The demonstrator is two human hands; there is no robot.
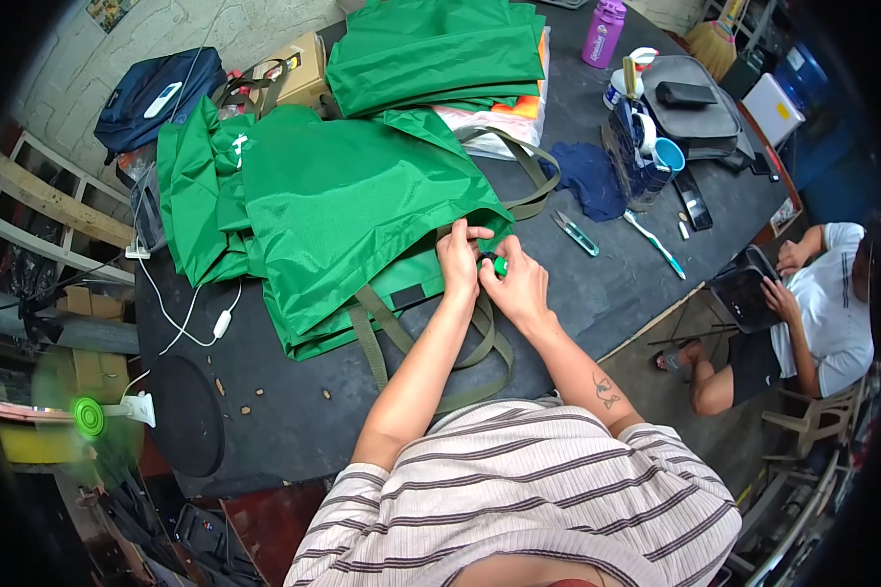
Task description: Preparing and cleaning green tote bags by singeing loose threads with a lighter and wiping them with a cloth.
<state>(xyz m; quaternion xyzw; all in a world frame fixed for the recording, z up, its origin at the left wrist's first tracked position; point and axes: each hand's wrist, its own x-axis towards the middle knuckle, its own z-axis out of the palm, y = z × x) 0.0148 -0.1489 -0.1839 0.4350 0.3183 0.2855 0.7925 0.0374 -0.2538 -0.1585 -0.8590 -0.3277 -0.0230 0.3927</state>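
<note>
A green fabric bag (352, 205) with olive webbing straps (369, 347) lies flat on the dark table (294, 430). Its open edge faces my hands, and a black strip (408, 296) shows on the inner layer. My left hand (457, 262) is closed on the bag's edge near its right corner. Beside it, my right hand (519, 286) grips a small green-and-black object (500, 265), mostly covered by the fingers, so its kind is unclear. Both hands almost touch. Thread snips (576, 234) with a teal handle rest just right of my right hand.
Folded green fabric (436, 54) is piled at the back. To the right are a toothbrush (656, 245), a phone (693, 201), a dark blue cloth (585, 181) and a purple bottle (604, 34). A white cord (181, 328) crosses the left side. Another person (822, 313) sits beyond the right edge.
</note>
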